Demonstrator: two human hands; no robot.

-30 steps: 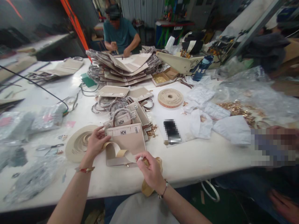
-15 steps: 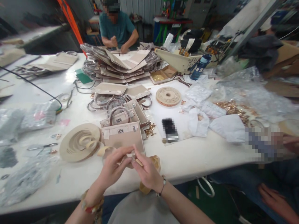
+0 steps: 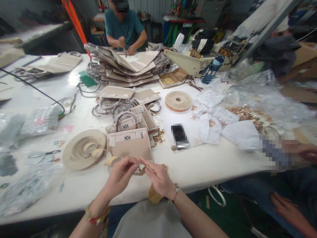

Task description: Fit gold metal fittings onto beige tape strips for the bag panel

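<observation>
Pinching a tan strap [image 3: 142, 171] between them, left hand [image 3: 121, 177] and right hand [image 3: 159, 180] meet just before a bag [image 3: 130, 145].

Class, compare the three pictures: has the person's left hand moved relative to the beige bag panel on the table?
Yes. The left hand left the beige bag panel and came toward the table edge, meeting the right hand on the tan strip.
</observation>
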